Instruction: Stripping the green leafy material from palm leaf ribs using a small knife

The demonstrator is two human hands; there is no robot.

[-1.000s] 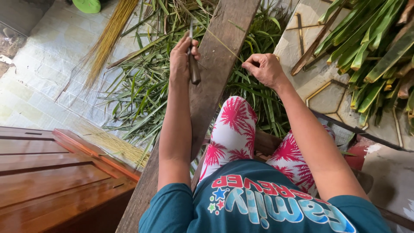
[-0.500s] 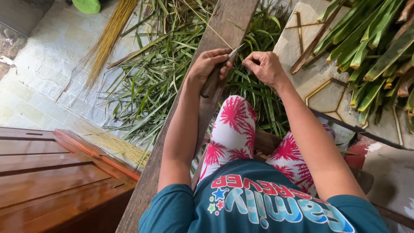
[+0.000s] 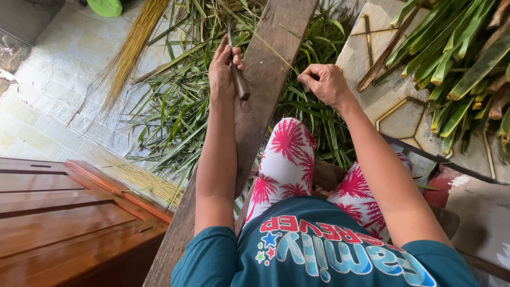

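My left hand grips a knife with a dark wooden handle, blade pointing away from me, over the left edge of a long wooden plank. My right hand pinches one end of a thin pale leaf rib, which runs slantwise across the plank toward the knife. Both hands are above a heap of green palm leaf strips on the floor. My knees in white and red patterned trousers are just below the hands.
A bundle of yellow dried ribs lies at the far left, more yellow ribs by a brown wooden panel. Green palm fronds are stacked at the upper right. A green round object sits at the top.
My left hand with the knife has swung away from my right hand, back out to the left and forward along the rib. My right hand has stayed put, still pinching the rib.
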